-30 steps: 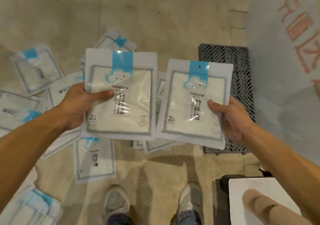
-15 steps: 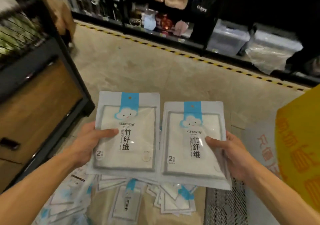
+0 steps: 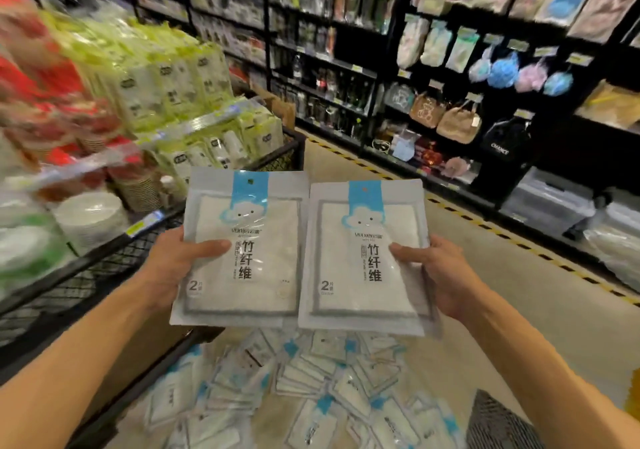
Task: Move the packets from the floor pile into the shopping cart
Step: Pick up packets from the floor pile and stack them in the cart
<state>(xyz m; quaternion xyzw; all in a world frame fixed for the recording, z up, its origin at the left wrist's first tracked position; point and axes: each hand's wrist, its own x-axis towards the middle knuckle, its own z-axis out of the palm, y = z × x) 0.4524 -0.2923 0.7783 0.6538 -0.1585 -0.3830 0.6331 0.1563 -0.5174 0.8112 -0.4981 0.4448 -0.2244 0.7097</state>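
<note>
Forearms: two bare forearms reach in from the bottom corners and converge toward the middle of the view.
Floor pile (image 3: 311, 389): many flat white packets with blue tabs lie scattered and overlapping on the concrete floor, directly below the raised hands; the nearest ones are blurred.
Dark grate (image 3: 498, 424): a perforated dark panel sits at the lower right, just beside the pile.
Left hand (image 3: 173, 265): its fingers are curled round the left edge of the left packet (image 3: 242, 247), thumb lying across the front, the other fingers hidden behind.
Right hand (image 3: 446, 275): it grips the right edge of the right packet (image 3: 367, 258) the same way, thumb on the front face.
Held packets: both are upright, face toward the camera, side by side with their inner edges touching or slightly overlapping; each shows a blue header strip, a cloud face, and dark printed characters with a "2" at lower left. Behind the right packet another edge shows, so it may be more than one packet; I cannot tell.
Shopping cart: I cannot pick it out with certainty.
Black wire bin (image 3: 104, 275): to the left of the hands, loaded with stacked white plates, green packs and red packs, heavily blurred.
Floor (image 3: 502, 310): pale concrete, with a yellow-and-black striped line running along the far side.
Shelves (image 3: 450, 85): dark racks at the back hold bags, bath puffs and bottles.
</note>
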